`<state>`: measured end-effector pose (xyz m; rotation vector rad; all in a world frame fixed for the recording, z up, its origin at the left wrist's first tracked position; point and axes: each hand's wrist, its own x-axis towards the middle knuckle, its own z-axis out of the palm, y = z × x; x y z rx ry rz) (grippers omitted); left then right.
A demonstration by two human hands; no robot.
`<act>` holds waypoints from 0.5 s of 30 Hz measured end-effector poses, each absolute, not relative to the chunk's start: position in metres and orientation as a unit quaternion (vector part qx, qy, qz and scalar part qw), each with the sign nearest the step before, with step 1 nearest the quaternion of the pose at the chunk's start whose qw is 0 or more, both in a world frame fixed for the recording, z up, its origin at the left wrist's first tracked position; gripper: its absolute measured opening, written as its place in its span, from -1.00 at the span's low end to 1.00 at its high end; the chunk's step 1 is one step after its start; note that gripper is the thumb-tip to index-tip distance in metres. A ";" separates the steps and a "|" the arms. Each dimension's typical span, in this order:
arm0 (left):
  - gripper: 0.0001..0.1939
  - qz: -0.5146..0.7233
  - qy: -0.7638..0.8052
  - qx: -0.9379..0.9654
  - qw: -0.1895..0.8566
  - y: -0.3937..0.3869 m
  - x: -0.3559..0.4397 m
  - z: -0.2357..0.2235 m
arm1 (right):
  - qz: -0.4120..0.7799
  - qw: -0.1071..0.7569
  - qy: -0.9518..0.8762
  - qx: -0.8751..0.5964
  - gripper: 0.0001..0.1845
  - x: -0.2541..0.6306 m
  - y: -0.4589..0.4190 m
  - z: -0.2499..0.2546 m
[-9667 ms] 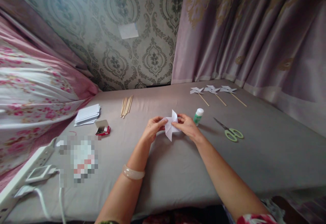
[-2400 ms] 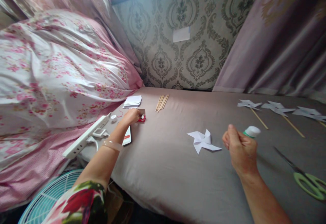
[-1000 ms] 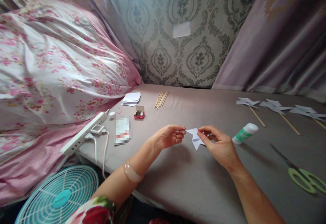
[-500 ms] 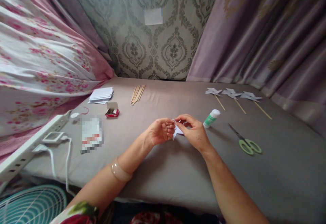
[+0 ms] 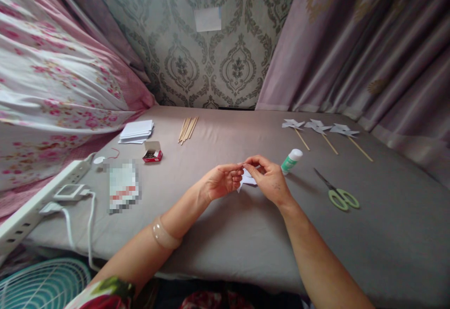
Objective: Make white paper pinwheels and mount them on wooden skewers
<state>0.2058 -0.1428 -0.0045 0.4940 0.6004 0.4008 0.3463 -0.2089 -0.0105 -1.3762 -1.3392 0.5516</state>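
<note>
My left hand (image 5: 221, 181) and my right hand (image 5: 267, 180) meet over the middle of the grey surface (image 5: 225, 234), both pinched on a folded white paper pinwheel (image 5: 248, 179) that is mostly hidden between the fingers. The left fingertips press together at the pinwheel's centre, perhaps on a tiny pin; I cannot make it out. A small red box (image 5: 152, 152) with its lid up lies to the left. A green-and-white glue stick (image 5: 291, 161) lies just right of my right hand.
Three finished pinwheels on sticks (image 5: 318, 128) lie at the back right, green-handled scissors (image 5: 339, 196) to the right, a bundle of wooden sticks (image 5: 187, 128) and a stack of white paper (image 5: 136, 131) at the back left. A phone (image 5: 122, 186), a power strip (image 5: 38, 201) and a fan (image 5: 44, 285) sit at the left.
My left hand went to the red box, then came back to the pinwheel. Both hands now pinch the pinwheel together; in the last half second they barely moved.
</note>
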 end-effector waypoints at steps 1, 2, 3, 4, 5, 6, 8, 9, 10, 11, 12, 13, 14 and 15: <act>-0.93 0.206 0.296 0.254 0.898 -0.144 0.207 -0.004 | 0.238 0.541 -0.559 -0.581 -0.77 0.347 -0.208 -0.011; -0.94 0.219 0.298 0.271 0.889 -0.145 0.207 -0.004 | 0.241 0.541 -0.556 -0.583 -0.76 0.347 -0.208 -0.012; -0.93 0.235 0.298 0.290 0.879 -0.146 0.208 -0.004 | 0.243 0.541 -0.555 -0.584 -0.75 0.347 -0.208 -0.012; -0.91 0.252 0.297 0.310 0.867 -0.147 0.209 -0.005 | 0.244 0.541 -0.554 -0.584 -0.75 0.348 -0.208 -0.013; -0.87 0.271 0.296 0.330 0.855 -0.148 0.209 -0.005 | 0.246 0.542 -0.552 -0.585 -0.74 0.348 -0.207 -0.013; -0.84 0.288 0.295 0.350 0.841 -0.149 0.210 -0.006 | 0.248 0.544 -0.548 -0.584 -0.74 0.348 -0.207 -0.013; -0.76 0.318 0.294 0.393 0.811 -0.151 0.210 -0.008 | 0.255 0.551 -0.539 -0.584 -0.74 0.347 -0.207 -0.012; -0.74 0.328 0.296 0.416 0.795 -0.152 0.210 -0.009 | 0.259 0.554 -0.533 -0.585 -0.74 0.347 -0.207 -0.012; -0.73 0.335 0.300 0.438 0.778 -0.152 0.210 -0.009 | 0.262 0.556 -0.528 -0.585 -0.74 0.347 -0.207 -0.012; -0.72 0.340 0.306 0.461 0.760 -0.153 0.210 -0.010 | 0.263 0.558 -0.524 -0.587 -0.74 0.347 -0.206 -0.013; -0.73 0.346 0.314 0.482 0.741 -0.153 0.210 -0.010 | 0.263 0.559 -0.522 -0.589 -0.74 0.346 -0.206 -0.014; -0.74 0.352 0.323 0.500 0.722 -0.153 0.210 -0.010 | 0.260 0.560 -0.519 -0.591 -0.74 0.346 -0.206 -0.014; -0.75 0.357 0.332 0.516 0.704 -0.154 0.210 -0.010 | 0.256 0.561 -0.518 -0.593 -0.74 0.347 -0.205 -0.015; -0.76 0.361 0.339 0.531 0.688 -0.153 0.210 -0.010 | 0.252 0.561 -0.519 -0.594 -0.74 0.347 -0.205 -0.016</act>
